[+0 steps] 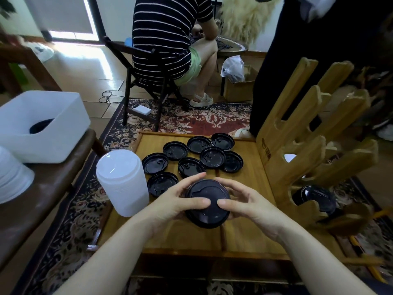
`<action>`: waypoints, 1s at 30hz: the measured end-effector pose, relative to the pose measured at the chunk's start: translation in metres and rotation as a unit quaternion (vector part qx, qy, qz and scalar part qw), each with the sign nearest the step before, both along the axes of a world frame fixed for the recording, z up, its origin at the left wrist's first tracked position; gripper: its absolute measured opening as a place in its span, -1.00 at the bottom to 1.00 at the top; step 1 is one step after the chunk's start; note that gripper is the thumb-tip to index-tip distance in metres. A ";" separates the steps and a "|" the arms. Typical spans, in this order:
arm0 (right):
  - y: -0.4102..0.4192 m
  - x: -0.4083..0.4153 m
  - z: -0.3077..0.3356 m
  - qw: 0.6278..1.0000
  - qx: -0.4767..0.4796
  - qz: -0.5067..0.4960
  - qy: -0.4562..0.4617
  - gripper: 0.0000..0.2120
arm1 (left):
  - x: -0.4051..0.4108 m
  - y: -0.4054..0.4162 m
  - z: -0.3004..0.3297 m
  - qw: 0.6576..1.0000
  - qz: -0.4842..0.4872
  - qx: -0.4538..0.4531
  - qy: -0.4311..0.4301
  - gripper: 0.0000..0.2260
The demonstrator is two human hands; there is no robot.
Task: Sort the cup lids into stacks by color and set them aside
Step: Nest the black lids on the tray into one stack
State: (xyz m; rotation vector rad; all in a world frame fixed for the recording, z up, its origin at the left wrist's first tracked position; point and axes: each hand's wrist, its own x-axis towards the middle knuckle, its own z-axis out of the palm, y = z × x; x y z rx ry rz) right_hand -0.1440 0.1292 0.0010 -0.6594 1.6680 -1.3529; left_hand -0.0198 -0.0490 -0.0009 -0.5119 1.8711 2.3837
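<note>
Head view: both hands hold a black lid stack (207,202) over the near middle of the wooden table (253,167). Left hand (178,201) and right hand (246,201) curl around opposite sides, thumbs pressed on top, nearly touching. Eight loose black lids (212,156) lie spread on the table beyond. White lid stack (122,182) stands upright at the table's left edge.

lid stack (207,202) front of table (251,167) | loose lids (212,156) behind
</note>
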 end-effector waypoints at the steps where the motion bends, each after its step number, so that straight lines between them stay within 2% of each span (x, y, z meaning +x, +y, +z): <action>1: -0.001 0.000 0.001 1.000 -0.004 0.004 0.002 -0.44 | 0.000 -0.003 0.002 1.000 -0.006 -0.004 0.000 -0.41; 4: -0.008 0.001 0.005 1.000 -0.024 0.005 -0.003 -0.45 | 0.002 -0.007 0.004 1.000 -0.001 0.001 0.004 -0.40; 8: -0.017 0.002 0.006 0.998 -0.043 -0.010 -0.033 -0.45 | 0.004 -0.009 -0.006 0.998 0.055 0.026 0.020 -0.43; 13: -0.024 -0.009 0.011 0.999 -0.038 -0.027 -0.013 -0.50 | -0.007 -0.013 0.000 0.997 0.061 0.044 0.032 -0.48; 17: -0.030 -0.023 0.016 0.999 -0.034 -0.001 -0.001 -0.48 | -0.014 -0.021 0.004 0.996 0.067 0.041 0.039 -0.49; 22: -0.041 -0.030 0.015 0.999 -0.029 0.040 -0.015 -0.50 | -0.014 -0.033 -0.001 0.998 0.052 0.035 0.027 -0.43; 26: -0.053 -0.039 0.007 0.999 -0.024 0.034 -0.009 -0.56 | -0.019 -0.039 -0.009 0.994 0.093 0.034 0.033 -0.37; 28: -0.060 -0.053 -0.006 0.997 0.002 -0.039 0.066 -0.61 | -0.022 -0.039 -0.013 0.990 0.130 0.041 0.030 -0.38; 30: -0.064 -0.071 -0.024 0.970 0.043 -0.110 0.213 -0.65 | -0.025 -0.039 -0.016 0.986 0.161 0.048 0.020 -0.40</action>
